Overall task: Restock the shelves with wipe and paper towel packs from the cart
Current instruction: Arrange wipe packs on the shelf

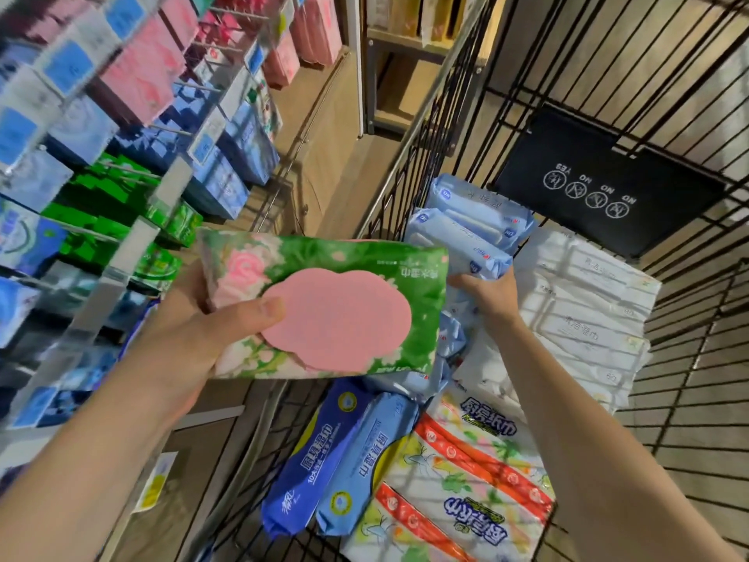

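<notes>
My left hand (202, 330) grips a green floral wipe pack (348, 273) with a pink lid, held flat above the cart's left edge. My right hand (492, 296) reaches into the wire cart (689, 399) and its fingers close on a light blue wipe pack (458, 245) in a stack of similar packs. Nearer me in the cart lie a dark blue wipe pack (312, 452), a lighter blue pack (364, 452) and paper towel packs (466, 488) with red stripes. White packs (579, 298) lie to the right.
Shelves (133, 245) on the left carry hanging pink, blue and green packs behind price tags, blurred. A black sign panel (608, 184) hangs on the cart's far wall. Wooden shelving (401, 54) stands beyond the cart.
</notes>
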